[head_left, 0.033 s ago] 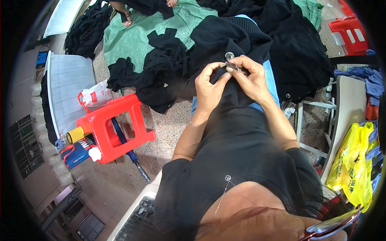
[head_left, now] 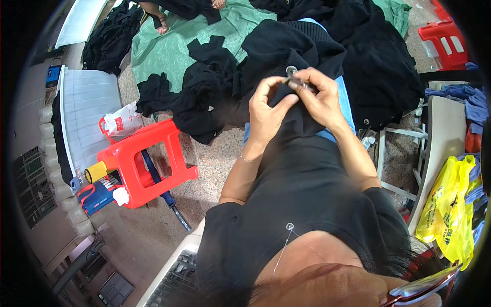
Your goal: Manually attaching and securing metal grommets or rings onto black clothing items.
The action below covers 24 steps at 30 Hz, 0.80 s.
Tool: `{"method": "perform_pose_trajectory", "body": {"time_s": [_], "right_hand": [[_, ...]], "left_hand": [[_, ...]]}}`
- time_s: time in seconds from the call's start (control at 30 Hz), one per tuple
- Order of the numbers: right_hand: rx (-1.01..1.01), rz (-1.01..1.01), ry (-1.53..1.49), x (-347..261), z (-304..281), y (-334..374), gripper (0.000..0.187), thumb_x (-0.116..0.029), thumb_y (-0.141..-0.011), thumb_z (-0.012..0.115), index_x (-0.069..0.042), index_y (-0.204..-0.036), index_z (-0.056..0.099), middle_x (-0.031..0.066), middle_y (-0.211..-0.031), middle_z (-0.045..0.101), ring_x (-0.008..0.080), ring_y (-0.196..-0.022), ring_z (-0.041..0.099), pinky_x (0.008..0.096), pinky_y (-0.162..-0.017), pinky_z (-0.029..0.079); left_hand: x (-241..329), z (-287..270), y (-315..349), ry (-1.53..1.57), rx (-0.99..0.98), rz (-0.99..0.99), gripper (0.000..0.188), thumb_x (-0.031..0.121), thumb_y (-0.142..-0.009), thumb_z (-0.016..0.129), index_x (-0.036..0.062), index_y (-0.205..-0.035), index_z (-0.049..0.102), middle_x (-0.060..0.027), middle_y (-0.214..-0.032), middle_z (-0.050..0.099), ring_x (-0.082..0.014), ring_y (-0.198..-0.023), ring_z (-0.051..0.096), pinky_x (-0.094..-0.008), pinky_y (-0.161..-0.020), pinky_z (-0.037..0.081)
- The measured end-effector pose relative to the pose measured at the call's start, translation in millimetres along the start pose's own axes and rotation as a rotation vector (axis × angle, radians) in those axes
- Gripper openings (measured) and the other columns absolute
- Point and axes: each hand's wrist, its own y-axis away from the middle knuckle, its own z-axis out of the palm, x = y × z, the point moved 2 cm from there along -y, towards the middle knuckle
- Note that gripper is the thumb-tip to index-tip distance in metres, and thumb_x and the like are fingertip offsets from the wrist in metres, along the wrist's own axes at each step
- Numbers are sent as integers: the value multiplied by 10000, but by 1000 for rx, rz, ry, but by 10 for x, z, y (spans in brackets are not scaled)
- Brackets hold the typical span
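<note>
A black knit garment (head_left: 286, 48) with a ribbed band lies bunched over my lap. My left hand (head_left: 267, 110) is closed, its thumb and forefinger pinching the garment's dark cloth. In my right hand (head_left: 321, 100), also closed, sits a small dark metal tool (head_left: 303, 84), mostly covered by the fingers, so its exact kind does not show. Just beyond the fingertips, a round shiny button (head_left: 291, 70) stands out on the garment. Both hands are close together, with the tool's tip beside the cloth held by the left.
More black garments (head_left: 204, 92) are heaped on a green sheet (head_left: 169, 56) ahead. A red plastic stool (head_left: 134, 163) stands on the left, near a blue umbrella (head_left: 168, 197). On the right are a grey board (head_left: 441, 138) and a yellow plastic bag (head_left: 445, 210). A person's feet show at the top.
My right hand has shifted and turned slightly, its fingers now covering more of the metal tool. The left thumb has moved slightly away from the right fingertips. The garment stays in place.
</note>
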Motion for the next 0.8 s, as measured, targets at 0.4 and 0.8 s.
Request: {"method": "perform_pose_trajectory", "body": {"time_s": [0.4, 0.8], "right_hand": [[379, -202, 317, 24, -317, -239, 161, -20, -827, 709, -39, -986, 700, 80, -768, 660, 160, -643, 629, 276, -596, 481], [-62, -421, 355, -80, -186, -34, 417, 89, -678, 659, -81, -1054, 720, 71, -912, 656, 217, -688, 666, 292, -586, 531]], "left_hand": [[109, -45, 63, 319, -52, -351, 213, 55, -899, 703, -40, -1086, 667, 7, -922, 666, -32, -802, 584, -182, -726, 475], [171, -75, 7, 305, -149, -271, 128, 65, -950, 619, -28, -1026, 661, 11, -924, 633, -23, -826, 553, -173, -745, 450]]}}
